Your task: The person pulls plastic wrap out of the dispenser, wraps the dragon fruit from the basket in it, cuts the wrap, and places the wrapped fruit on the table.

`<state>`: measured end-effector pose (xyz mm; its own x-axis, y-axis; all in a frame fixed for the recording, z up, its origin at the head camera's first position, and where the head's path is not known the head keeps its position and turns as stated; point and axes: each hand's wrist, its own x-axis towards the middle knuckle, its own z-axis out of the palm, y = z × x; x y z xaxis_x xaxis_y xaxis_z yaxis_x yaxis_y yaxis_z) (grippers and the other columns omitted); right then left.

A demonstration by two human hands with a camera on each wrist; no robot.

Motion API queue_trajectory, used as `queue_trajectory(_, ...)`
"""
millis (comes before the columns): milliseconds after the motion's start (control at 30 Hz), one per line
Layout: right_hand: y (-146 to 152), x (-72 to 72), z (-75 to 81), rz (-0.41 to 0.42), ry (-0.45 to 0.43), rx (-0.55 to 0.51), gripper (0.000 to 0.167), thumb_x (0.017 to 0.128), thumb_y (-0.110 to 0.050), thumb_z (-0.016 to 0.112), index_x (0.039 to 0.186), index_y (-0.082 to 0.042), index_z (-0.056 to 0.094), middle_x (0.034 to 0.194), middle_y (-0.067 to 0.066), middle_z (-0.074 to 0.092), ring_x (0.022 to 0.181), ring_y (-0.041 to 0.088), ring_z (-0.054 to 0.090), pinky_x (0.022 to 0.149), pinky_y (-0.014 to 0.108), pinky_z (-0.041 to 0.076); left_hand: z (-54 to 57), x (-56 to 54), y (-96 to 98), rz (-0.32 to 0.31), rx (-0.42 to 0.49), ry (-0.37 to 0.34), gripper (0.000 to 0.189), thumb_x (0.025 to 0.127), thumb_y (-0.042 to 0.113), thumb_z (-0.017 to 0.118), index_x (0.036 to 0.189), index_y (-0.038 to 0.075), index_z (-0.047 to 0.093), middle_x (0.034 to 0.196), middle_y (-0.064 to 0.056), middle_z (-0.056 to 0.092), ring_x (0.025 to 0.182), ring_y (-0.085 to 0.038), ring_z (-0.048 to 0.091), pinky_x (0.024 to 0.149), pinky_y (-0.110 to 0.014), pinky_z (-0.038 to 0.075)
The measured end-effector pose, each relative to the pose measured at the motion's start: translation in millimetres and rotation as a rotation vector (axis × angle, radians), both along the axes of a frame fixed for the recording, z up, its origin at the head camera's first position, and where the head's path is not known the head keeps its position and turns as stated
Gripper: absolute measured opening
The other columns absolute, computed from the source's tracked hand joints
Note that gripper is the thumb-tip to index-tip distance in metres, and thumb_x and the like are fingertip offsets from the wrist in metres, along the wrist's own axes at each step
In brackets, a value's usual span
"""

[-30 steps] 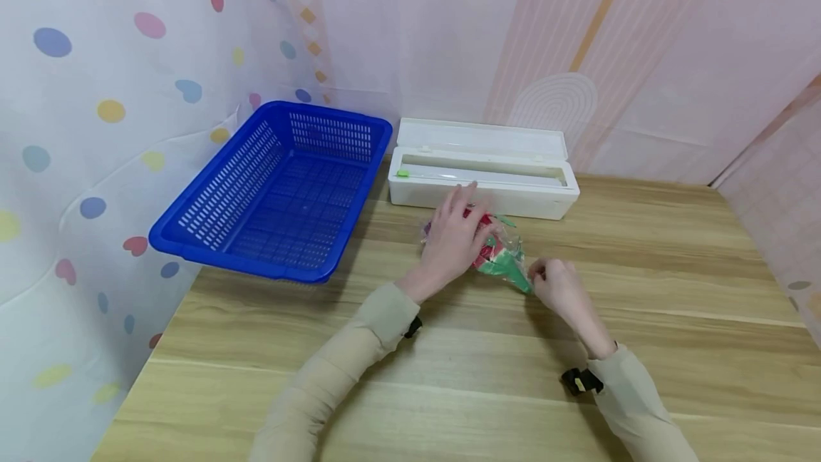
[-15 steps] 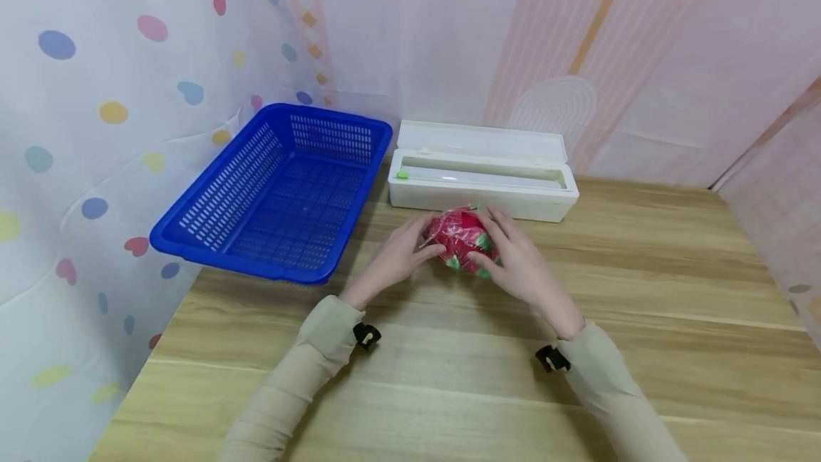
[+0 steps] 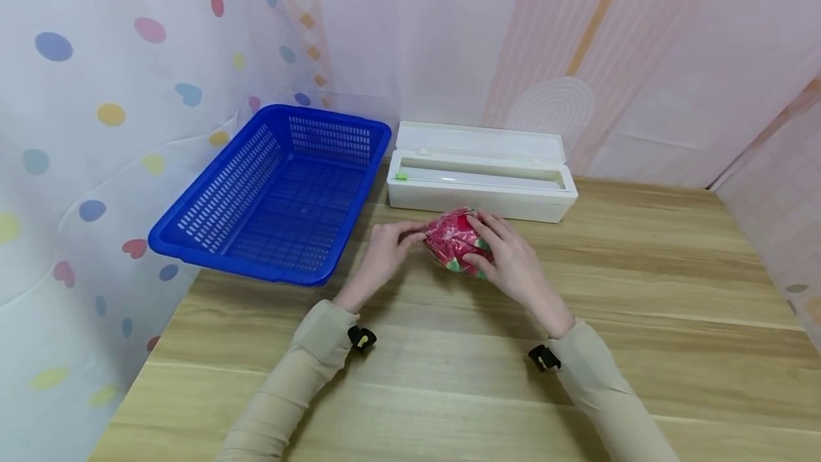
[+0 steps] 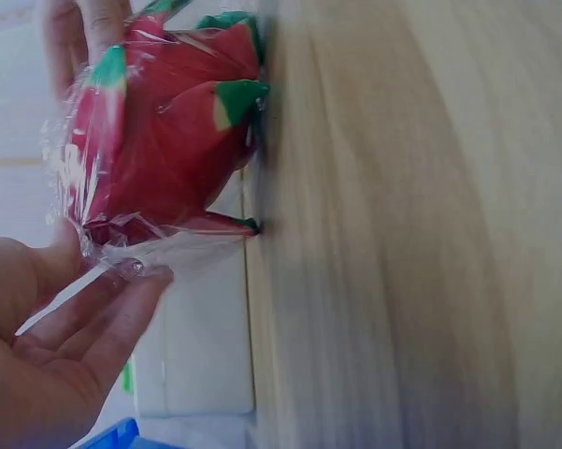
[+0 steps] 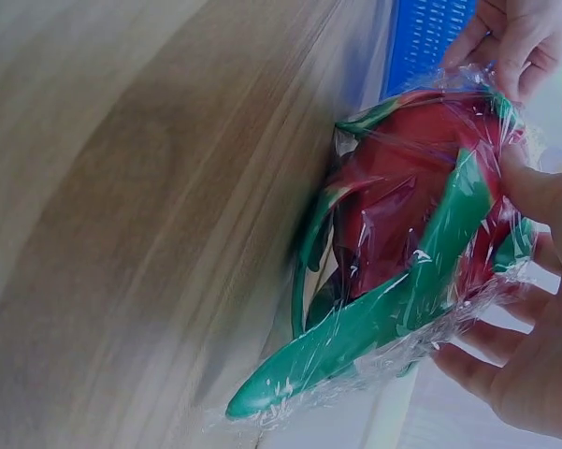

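Observation:
A red dragon fruit (image 3: 454,235) with green-tipped scales lies on the table, wrapped in clear plastic film. My left hand (image 3: 382,254) is at its left end; in the left wrist view, thumb and fingers pinch the gathered film (image 4: 131,251) there. On the other side my right hand (image 3: 516,266) grips the fruit, thumb toward me and fingers over the far side. Long green scales (image 5: 355,337) show under the film in the right wrist view. The fruit's underside is hidden.
Behind the fruit stands a long white cling film box (image 3: 481,198), its lid (image 3: 481,140) raised and a green slider (image 3: 401,176) on its edge. A blue plastic basket (image 3: 321,262) sits at the left. Patterned cloth (image 3: 442,41) hangs behind the wooden table (image 3: 449,391).
The fruit has turned, its green end now away from view. My left hand moved from atop it to its left end and now pinches film. My right hand left the green tip for the right side.

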<state>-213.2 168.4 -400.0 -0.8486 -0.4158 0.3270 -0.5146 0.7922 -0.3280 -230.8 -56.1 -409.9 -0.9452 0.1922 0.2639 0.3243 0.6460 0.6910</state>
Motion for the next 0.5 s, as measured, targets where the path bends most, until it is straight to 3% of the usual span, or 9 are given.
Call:
queue_trajectory(133, -0.4, 0.8, 1.0, -0.006, -0.017, -0.002, 0.063, 0.087, -0.031, 0.068, 0.141, -0.009, 0.045, 0.149, 0.017, 0.040, 0.136, 0.040, 0.039, 0.106, 0.055, 0.039, 1.7, 1.0, 6.6, 0.051, -0.015, 0.068, 0.018, 0.090, 0.012, 0.064, 0.102, 0.003, 0.073, 0.097, -0.014, 0.074, 0.073, -0.019, 0.069, 0.061, -0.027, 0.055)
queue_trajectory(233, -2.0, 1.7, 1.5, -0.008, -0.018, -0.010, 0.063, 0.087, -0.029, 0.068, 0.141, -0.009, 0.045, 0.149, 0.018, 0.040, 0.136, 0.040, 0.038, 0.105, 0.055, 0.039, 3.8, 4.2, 12.4, 0.073, -0.082, 0.152, 0.015, 0.089, 0.007, 0.063, 0.097, 0.001, 0.074, 0.090, -0.014, 0.075, 0.068, -0.019, 0.070, 0.058, -0.025, 0.056)
queue_trajectory(433, -4.1, 2.4, 2.2, -0.011, -0.015, -0.005, 0.062, 0.086, -0.029, 0.068, 0.140, -0.008, 0.046, 0.148, 0.018, 0.040, 0.136, 0.041, 0.038, 0.103, 0.057, 0.041, 4.5, 14.8, 20.5, 0.090, -0.342, 0.474, 0.013, 0.084, 0.003, 0.066, 0.094, 0.002, 0.074, 0.088, -0.012, 0.074, 0.074, -0.024, 0.072, 0.062, -0.032, 0.059)
queue_trajectory(500, -3.8, 1.3, 2.4, -0.008, -0.026, -0.022, 0.064, 0.086, -0.029, 0.069, 0.140, -0.007, 0.045, 0.148, 0.018, 0.041, 0.136, 0.041, 0.038, 0.104, 0.056, 0.040, 2.9, 17.0, 22.3, 0.090, -0.386, 0.551, 0.016, 0.082, 0.002, 0.068, 0.097, 0.003, 0.073, 0.093, -0.012, 0.074, 0.080, -0.024, 0.071, 0.065, -0.033, 0.059)
